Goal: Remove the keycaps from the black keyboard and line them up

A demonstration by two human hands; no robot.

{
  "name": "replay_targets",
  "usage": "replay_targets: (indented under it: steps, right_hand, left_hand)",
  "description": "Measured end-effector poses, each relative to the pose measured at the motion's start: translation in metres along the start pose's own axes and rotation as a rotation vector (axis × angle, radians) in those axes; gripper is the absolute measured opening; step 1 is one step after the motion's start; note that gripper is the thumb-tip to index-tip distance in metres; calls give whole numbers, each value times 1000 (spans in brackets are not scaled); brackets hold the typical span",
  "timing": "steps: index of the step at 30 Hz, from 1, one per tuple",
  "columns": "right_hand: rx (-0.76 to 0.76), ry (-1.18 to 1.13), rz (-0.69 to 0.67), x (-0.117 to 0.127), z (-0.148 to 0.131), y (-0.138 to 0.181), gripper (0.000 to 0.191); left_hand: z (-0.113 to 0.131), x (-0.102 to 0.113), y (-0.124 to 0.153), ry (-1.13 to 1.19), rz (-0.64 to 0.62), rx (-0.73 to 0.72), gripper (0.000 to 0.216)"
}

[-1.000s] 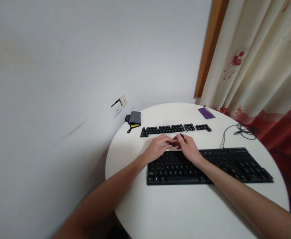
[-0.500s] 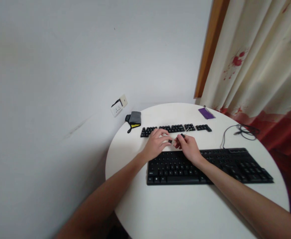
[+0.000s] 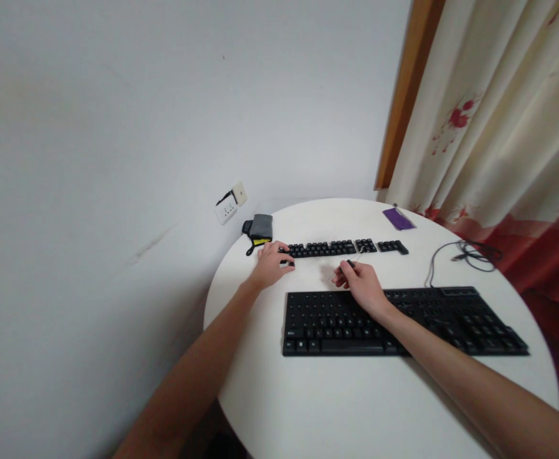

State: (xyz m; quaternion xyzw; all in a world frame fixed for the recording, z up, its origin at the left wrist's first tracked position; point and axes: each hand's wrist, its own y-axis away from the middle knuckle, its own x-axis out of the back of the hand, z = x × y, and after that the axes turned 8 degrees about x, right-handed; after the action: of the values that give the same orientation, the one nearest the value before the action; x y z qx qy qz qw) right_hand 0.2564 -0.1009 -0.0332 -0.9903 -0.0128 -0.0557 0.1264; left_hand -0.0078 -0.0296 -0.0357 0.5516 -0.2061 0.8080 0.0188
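Observation:
My left hand (image 3: 270,264) is at the left end of the rows of loose black keycaps (image 3: 329,248). Its thumb and fingers close around a small black keycap (image 3: 289,262), low over the white table. Some keycaps there are hidden behind the fingers. Above the back edge of a black keyboard (image 3: 336,322), my right hand (image 3: 361,284) is closed on a wire keycap puller (image 3: 350,263) with a dark handle. Thin wire sticks out at both sides of that hand. Several key positions in the keyboard's upper left look bare of caps.
A grey pouch (image 3: 262,226) with yellow trim lies at the table's back left. Farther right are a purple packet (image 3: 398,219) and the keyboard's coiled cable (image 3: 475,254). The round white table (image 3: 355,401) stands against a wall with a socket (image 3: 225,209); a curtain hangs at right.
My left hand has moved left with the keycap, from beside my right hand to the left end of the keycap rows. The right hand stays almost in place with the puller.

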Motion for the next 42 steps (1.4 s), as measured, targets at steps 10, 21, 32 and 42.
replay_targets:
  steps: [10,21,32,42]
  right_hand:
    - [6,7,-11,0,0,0,45]
    - [11,7,-28,0,7,-2,46]
    - [10,-4,-29,0,4,0,47]
    - [13,1,-37,-1,5,-1,45]
  left_hand:
    - [-2,-2,-1,-8,99,97,49]
    - [-5,-5,-2,-70,129,179,69]
    - [-11,-3,-1,-88,99,224,74]
    - [-20,-1,-1,-103,88,248,74]
